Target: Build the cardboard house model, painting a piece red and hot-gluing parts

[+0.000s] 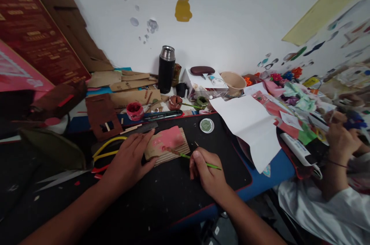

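A small piece of corrugated cardboard (pixel 185 145) lies on the black mat, its top partly covered in wet pink paint (pixel 172 135). My left hand (pixel 131 156) holds it at the left side, fingers along the upper edge and thumb at the lower edge. Pinched in my right hand (pixel 206 170) is a paintbrush with a green handle (pixel 214 166); its reddish tip touches the cardboard at the border of the pink area. Yellow-handled scissors (pixel 108 146) lie partly behind my left forearm. Just beyond the cardboard stands a jar of red-pink paint (pixel 135 111).
Beyond the mat are brown (pixel 175 102) and green (pixel 201 102) paint jars, a black thermos (pixel 167 69) and cardboard scraps. A lid with green paint (pixel 206 125) lies on the mat. White paper (pixel 251 121) overhangs its right side. At far right another person's hands (pixel 342 139) are raised.
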`<action>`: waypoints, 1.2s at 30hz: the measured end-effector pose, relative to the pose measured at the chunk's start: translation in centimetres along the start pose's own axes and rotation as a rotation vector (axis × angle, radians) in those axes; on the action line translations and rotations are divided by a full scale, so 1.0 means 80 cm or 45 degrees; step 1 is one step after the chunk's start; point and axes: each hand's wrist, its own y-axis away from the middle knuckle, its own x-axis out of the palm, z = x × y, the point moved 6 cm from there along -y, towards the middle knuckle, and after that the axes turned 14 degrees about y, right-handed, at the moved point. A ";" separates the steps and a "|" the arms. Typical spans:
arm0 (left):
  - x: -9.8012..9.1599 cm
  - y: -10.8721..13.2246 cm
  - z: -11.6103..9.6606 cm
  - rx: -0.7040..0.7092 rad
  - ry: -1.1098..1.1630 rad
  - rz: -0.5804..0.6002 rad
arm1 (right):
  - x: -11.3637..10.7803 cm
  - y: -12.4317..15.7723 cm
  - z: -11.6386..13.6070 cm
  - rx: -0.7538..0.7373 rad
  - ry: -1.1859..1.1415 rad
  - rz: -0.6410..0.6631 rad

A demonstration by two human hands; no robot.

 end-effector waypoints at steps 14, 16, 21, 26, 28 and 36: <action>-0.001 -0.002 0.001 -0.053 0.056 0.016 | -0.005 0.005 -0.005 0.054 0.009 -0.026; -0.002 -0.003 0.000 -0.040 0.041 0.018 | -0.002 0.004 -0.001 0.025 0.023 0.003; -0.002 -0.003 0.001 -0.034 0.027 0.026 | -0.023 0.002 -0.016 0.098 0.017 -0.097; -0.002 -0.003 0.002 -0.056 0.050 0.022 | -0.021 0.004 -0.022 0.160 -0.027 -0.118; -0.002 -0.003 0.002 -0.064 0.054 0.017 | -0.011 0.004 -0.014 0.113 -0.015 -0.069; -0.003 -0.003 0.001 -0.056 0.042 0.012 | -0.023 -0.002 -0.019 0.125 0.005 -0.078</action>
